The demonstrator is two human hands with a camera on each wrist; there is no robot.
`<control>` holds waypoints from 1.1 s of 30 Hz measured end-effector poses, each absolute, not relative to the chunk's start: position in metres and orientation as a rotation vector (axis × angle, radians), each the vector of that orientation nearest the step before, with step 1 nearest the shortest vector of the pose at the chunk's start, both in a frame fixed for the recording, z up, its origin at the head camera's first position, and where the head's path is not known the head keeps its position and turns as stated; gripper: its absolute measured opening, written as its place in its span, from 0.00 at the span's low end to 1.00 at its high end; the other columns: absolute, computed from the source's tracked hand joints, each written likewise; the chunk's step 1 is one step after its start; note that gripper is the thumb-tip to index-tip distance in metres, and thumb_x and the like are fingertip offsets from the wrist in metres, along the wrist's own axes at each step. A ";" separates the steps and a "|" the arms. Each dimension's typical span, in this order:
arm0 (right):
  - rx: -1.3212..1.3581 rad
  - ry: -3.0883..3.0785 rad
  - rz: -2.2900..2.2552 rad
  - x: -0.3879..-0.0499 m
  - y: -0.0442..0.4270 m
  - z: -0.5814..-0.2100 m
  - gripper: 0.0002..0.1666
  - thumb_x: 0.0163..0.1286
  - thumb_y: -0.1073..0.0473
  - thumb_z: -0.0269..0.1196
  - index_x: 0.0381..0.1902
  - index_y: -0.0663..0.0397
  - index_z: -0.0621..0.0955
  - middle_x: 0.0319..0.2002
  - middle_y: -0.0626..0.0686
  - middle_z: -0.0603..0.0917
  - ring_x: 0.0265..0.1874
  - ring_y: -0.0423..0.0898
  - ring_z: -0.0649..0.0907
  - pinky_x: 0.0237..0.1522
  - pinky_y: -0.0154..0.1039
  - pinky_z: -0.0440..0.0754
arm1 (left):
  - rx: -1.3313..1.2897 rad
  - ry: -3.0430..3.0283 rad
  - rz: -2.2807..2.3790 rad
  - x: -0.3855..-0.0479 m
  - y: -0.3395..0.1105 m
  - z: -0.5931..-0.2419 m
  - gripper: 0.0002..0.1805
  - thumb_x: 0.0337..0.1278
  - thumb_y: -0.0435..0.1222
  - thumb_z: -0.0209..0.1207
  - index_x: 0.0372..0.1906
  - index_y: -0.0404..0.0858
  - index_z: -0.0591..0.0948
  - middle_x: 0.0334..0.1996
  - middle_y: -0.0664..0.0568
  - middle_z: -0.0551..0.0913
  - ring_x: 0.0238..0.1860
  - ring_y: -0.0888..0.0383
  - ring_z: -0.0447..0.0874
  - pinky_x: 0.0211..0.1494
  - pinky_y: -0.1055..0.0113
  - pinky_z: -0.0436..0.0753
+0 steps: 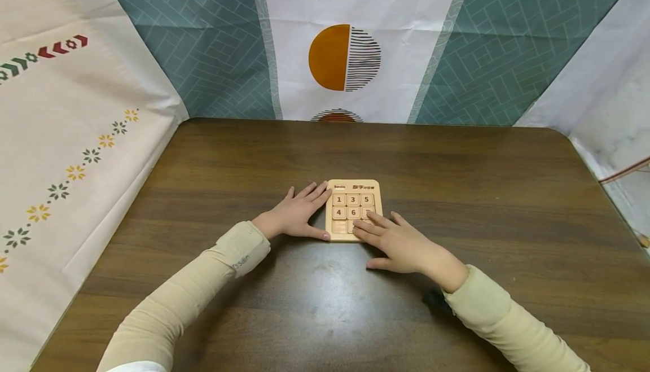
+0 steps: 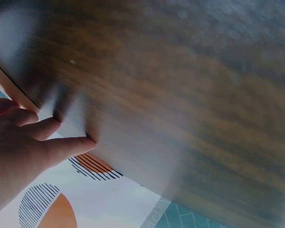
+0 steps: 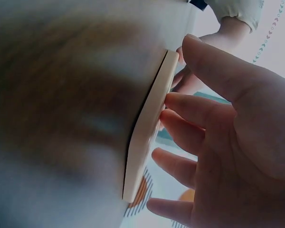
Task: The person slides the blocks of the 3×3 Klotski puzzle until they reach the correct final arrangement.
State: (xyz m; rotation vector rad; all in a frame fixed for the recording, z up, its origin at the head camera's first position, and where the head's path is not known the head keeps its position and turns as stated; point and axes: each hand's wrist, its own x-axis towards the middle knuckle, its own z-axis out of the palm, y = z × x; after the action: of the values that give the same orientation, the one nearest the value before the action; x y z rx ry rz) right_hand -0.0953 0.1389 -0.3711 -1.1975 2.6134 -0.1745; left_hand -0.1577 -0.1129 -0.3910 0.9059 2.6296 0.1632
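On the table [image 1: 482,191], number puzzle [image 1: 352,205] lies btwn hands — L hand [image 1: 298,214] spread at its edge, R hand [image 1: 403,243] loosely extended over lower-right tiles. Prob. tile-sliding — next push likely needs light pressure toward bottom-left gap [image 1: 338,227].

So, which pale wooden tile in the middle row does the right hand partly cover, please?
The rightmost pale wooden square tile: the right hand partly hides its number, whereas tile 4 and tile 6 show theirs whole.

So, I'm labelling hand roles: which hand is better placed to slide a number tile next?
Probably the right hand: it reaches over the number tiles, while the left hand lies at the left edge of the board.
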 end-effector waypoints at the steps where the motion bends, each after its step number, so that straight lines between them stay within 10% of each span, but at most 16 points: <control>1: -1.197 2.616 -0.176 -0.095 0.140 -0.372 0.40 0.62 0.42 0.59 0.67 0.51 0.64 0.68 0.51 0.60 0.67 0.56 0.55 0.57 0.65 0.53 | 0.904 2.629 0.163 -0.158 -0.113 -0.391 0.57 0.43 0.68 0.52 0.72 0.43 0.44 0.72 0.49 0.37 0.70 0.48 0.36 0.61 0.36 0.46; 33: -1.127 2.613 -0.089 -0.116 0.103 -0.368 0.41 0.63 0.39 0.56 0.68 0.53 0.62 0.69 0.50 0.57 0.68 0.54 0.52 0.59 0.64 0.51 | 0.906 2.621 0.188 -0.159 -0.113 -0.393 0.57 0.44 0.68 0.52 0.72 0.42 0.44 0.72 0.49 0.36 0.70 0.48 0.35 0.61 0.36 0.46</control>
State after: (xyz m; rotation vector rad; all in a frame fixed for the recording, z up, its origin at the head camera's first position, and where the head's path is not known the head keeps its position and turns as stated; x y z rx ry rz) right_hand -0.1157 0.1029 -0.3676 -1.1273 2.6135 -0.0890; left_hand -0.1590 -0.1129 -0.3933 0.9060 2.6210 0.1881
